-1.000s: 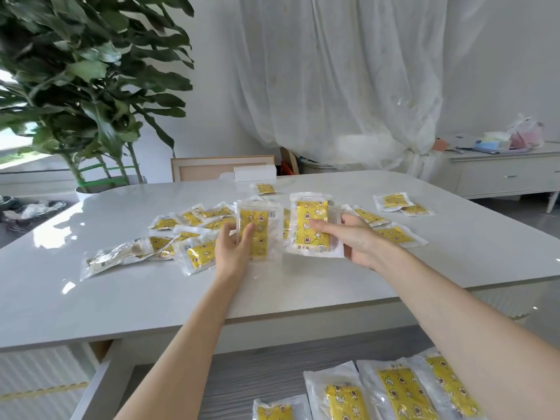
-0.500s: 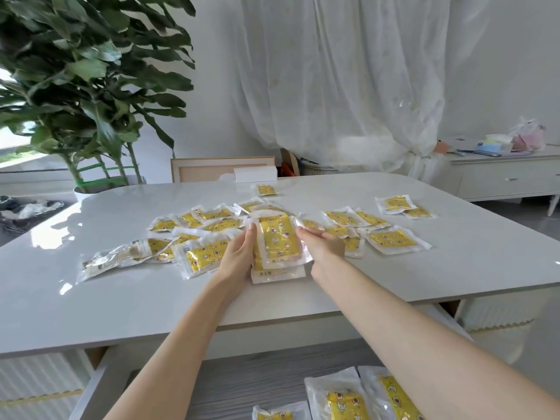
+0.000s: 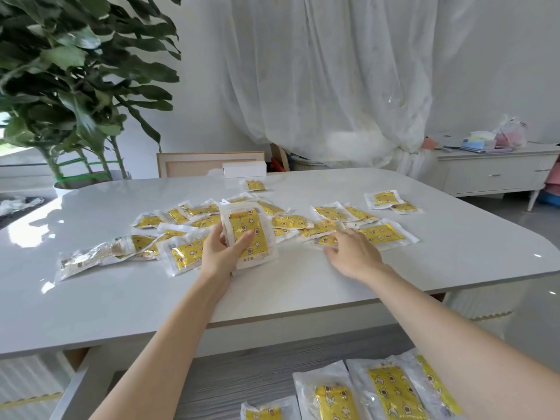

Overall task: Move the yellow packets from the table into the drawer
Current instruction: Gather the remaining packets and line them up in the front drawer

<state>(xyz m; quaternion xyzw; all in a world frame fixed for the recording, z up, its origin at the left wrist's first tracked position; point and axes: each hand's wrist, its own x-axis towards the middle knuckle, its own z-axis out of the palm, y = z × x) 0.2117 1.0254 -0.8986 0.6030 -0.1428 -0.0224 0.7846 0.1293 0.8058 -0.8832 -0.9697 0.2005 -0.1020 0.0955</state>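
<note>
Packets | yellow, star-printed, clear-sealed edges | stack in left grip

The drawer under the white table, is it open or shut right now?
Open. The grey wood-grain drawer is pulled out below the near edge of the white table, its floor exposed, with yellow packets lying inside.
</note>
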